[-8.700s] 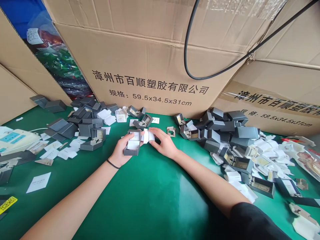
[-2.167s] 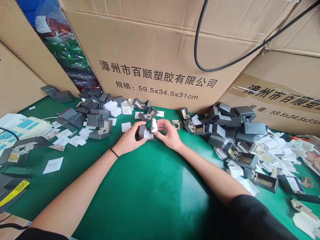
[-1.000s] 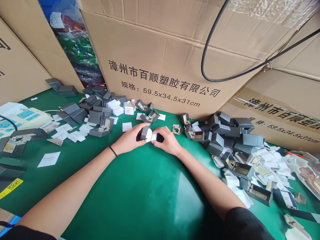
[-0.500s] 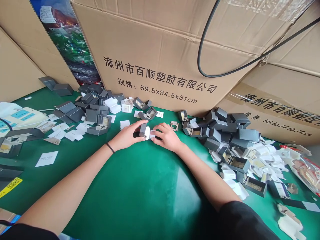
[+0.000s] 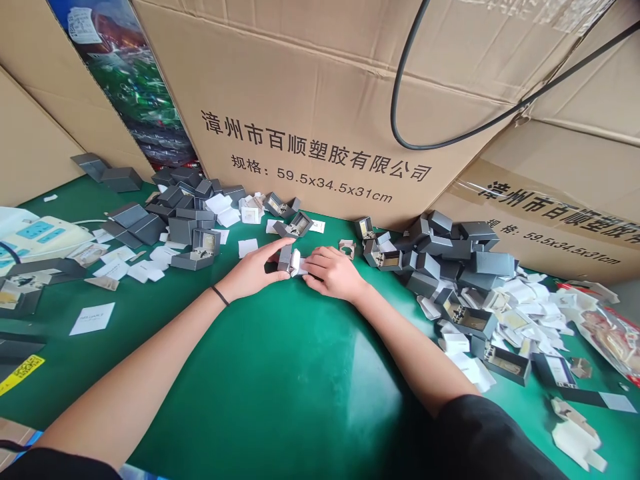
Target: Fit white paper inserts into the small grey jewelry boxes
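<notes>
My left hand (image 5: 255, 272) grips a small dark grey hinged box (image 5: 285, 258) between thumb and fingers, just above the green table. A white lining piece (image 5: 295, 263) shows on the box's right side. My right hand (image 5: 333, 273) is closed at that side, its fingers on the edge of a pale flap (image 5: 303, 267); the fingertips partly hide it. Behind the hands stands an open grey box (image 5: 298, 225). A pale cardboard insert with a round cutout (image 5: 347, 249) lies beyond my right hand.
Grey boxes (image 5: 187, 230) and white paper cards pile up at the left. Another heap of boxes (image 5: 450, 250) and white papers (image 5: 530, 310) lies at the right. Large cartons (image 5: 300, 87) wall the back of the green table (image 5: 280, 393). A power strip (image 5: 45, 237) sits far left.
The right fingers have drawn closer together over the pale flap at the box's side. The left hand keeps its grip. The view has shifted slightly.
</notes>
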